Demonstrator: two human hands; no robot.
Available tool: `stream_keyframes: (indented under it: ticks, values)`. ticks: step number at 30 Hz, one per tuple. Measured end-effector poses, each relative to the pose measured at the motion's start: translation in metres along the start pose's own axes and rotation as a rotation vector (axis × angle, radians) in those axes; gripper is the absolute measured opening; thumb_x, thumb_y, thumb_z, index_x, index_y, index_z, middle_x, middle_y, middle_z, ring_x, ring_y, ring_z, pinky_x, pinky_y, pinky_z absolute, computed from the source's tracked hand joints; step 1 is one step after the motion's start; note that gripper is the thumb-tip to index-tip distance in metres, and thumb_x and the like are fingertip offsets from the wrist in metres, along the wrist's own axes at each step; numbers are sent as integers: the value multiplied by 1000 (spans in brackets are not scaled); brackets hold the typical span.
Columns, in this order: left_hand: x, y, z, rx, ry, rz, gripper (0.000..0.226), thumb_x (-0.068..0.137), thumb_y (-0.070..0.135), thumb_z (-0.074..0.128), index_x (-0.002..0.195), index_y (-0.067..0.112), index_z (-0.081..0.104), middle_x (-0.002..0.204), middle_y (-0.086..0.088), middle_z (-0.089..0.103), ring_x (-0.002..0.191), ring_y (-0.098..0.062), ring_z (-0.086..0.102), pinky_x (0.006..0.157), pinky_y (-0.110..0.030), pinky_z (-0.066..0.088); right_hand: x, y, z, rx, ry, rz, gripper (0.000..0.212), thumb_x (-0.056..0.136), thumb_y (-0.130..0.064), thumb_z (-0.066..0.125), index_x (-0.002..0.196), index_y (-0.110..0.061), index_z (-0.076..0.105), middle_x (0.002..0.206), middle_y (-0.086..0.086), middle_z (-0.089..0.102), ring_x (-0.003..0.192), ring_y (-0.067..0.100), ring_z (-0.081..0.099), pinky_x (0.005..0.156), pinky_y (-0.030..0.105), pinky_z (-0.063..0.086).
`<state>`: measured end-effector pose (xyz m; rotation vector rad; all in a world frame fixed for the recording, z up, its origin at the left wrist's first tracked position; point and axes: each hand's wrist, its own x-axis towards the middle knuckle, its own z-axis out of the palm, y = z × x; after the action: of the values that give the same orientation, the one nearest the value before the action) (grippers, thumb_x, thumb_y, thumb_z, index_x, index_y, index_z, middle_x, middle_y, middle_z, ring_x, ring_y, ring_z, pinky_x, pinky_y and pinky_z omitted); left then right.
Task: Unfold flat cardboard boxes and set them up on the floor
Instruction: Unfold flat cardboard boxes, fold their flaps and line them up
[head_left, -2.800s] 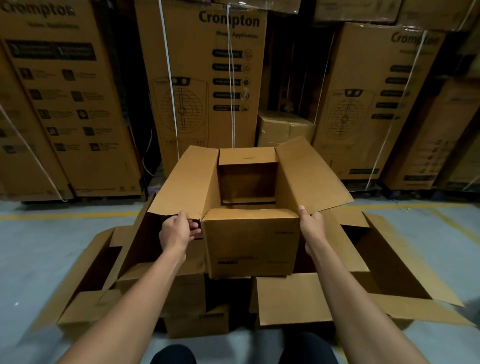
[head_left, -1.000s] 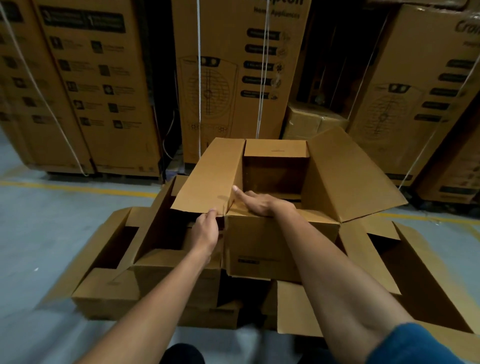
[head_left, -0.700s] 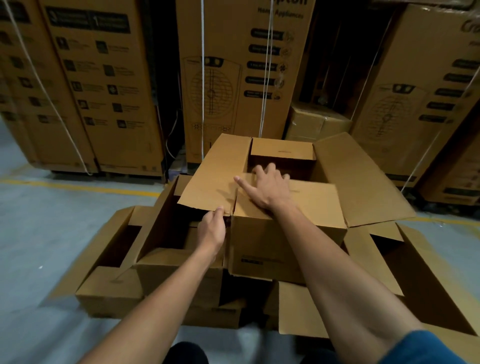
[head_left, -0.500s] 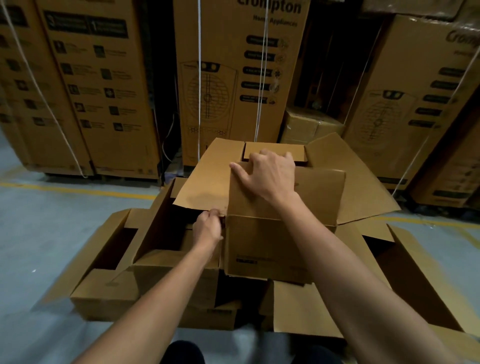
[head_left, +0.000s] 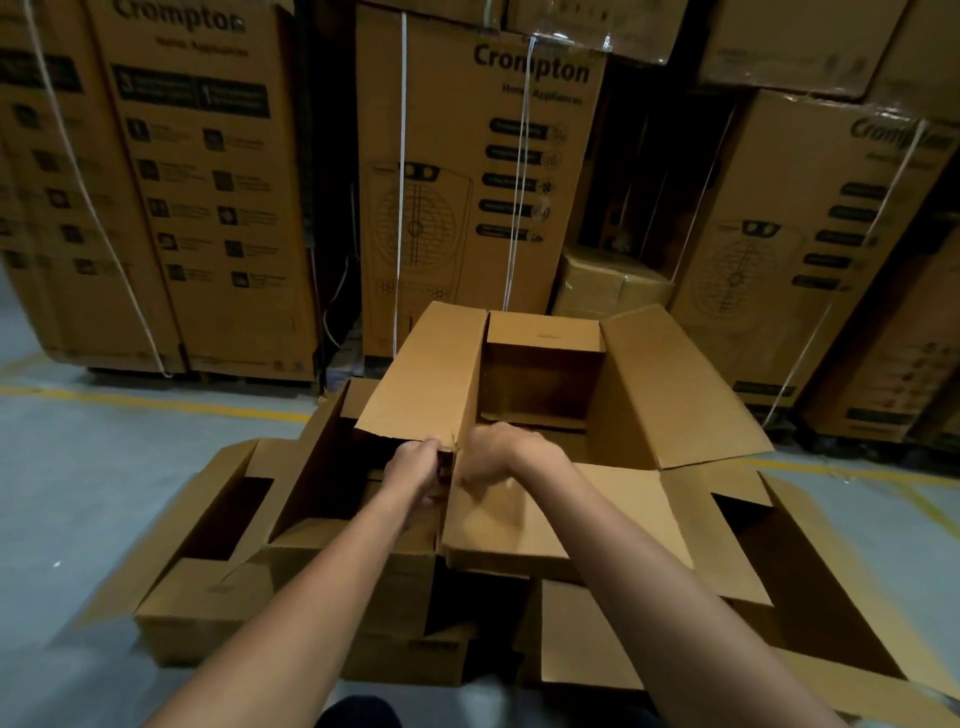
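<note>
**Both hands meeting at the near-left corner of an open box**

Hands first: the left hand (head_left: 415, 470) is curling its fingers round the near edge of the left flap (head_left: 431, 374), right at the corner, while the right hand (head_left: 493, 454) is reaching across and gripping the top of the near wall (head_left: 519, 519) beside it. The two are almost touching; the exact finger placement is blurred.

Tall printed cartons (head_left: 467, 182), bound with white straps (head_left: 400, 182), are standing in a row across the back, closing off that side. The grey floor (head_left: 104, 467) is lying open to the left, with a yellow line (head_left: 156, 402) running along in front of the cartons; another open stretch is showing at far right.

The cardboard box (head_left: 545, 374) being handled is sitting upright on top of a pile of other opened boxes, its mouth facing up. Its left flap is standing steeply, its right flap (head_left: 675, 389) is leaning outward, and its far flap (head_left: 543, 327) is standing upright against the dark interior.

Below it, an opened box (head_left: 208, 597) is lying to the left with its flaps spread on the floor, and another (head_left: 805, 561) is sprawling to the right, its edges reaching toward the frame's corner. A small wrapped carton (head_left: 608, 286) is sitting behind, between the tall ones.
</note>
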<state>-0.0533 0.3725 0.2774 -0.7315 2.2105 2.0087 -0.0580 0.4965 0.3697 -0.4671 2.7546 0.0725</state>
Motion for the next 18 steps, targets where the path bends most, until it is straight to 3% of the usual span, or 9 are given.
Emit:
stream_keyframes:
  ticks: [3,6,8,12,16,18]
  values:
    - [-13,13,-9,501,52,68,46,105,51,44,103,14,72,92,-7,75,82,-26,74,72,-37,64,12,6,17,25,67,-10,35,93,-45,67,122,-25,63,112,1,64,102,25,63,89,45,55]
    - [-27,34,-12,885,-49,123,39,103,42,52,89,15,77,69,1,77,63,-15,77,76,-34,66,22,18,23,84,100,-70,37,93,-56,63,118,-29,65,107,-1,67,94,20,65,77,39,56]
    - [-29,52,-9,1006,-8,213,34,102,42,56,87,19,75,66,3,76,61,-13,76,78,-36,65,27,29,21,81,89,-59,45,88,-67,65,116,-31,67,102,-3,68,91,17,65,72,36,55]
    - [-6,85,17,992,130,552,34,103,46,52,83,25,69,78,3,70,76,-20,69,78,-42,62,29,56,19,104,121,-7,76,71,-96,53,110,-32,67,95,-5,69,84,15,65,70,33,53]
    - [43,104,55,1075,10,664,19,103,33,53,106,33,72,102,6,70,88,-16,65,80,-42,61,38,84,18,175,114,-26,92,67,-106,37,109,-30,68,92,-4,70,81,14,68,65,30,52]
    - [69,108,72,1143,-83,666,26,103,31,52,121,32,72,114,4,69,95,-17,65,83,-43,61,49,98,12,218,105,-10,84,78,-99,33,112,-31,68,95,-4,69,86,15,68,72,33,55]
